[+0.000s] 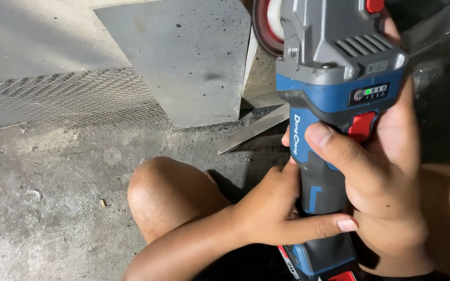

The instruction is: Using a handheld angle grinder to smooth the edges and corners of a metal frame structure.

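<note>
A blue and grey cordless angle grinder (334, 73) with red buttons fills the right side of the head view, its red-rimmed disc (266, 23) at the top. My right hand (386, 171) wraps the grinder's body from the right, thumb across the front beside a red switch. My left hand (277, 208) grips the lower handle from the left, thumb stretched across it. My bare knee (167, 192) is bent just left of the hands. A thin metal strip (256, 129) lies on the floor under the grinder's head.
A grey metal sheet (183, 57) lies on the concrete floor (53, 198) at the top centre. Expanded metal mesh (74, 96) lies to its left. Dark grinding dust speckles the sheet and the floor by it.
</note>
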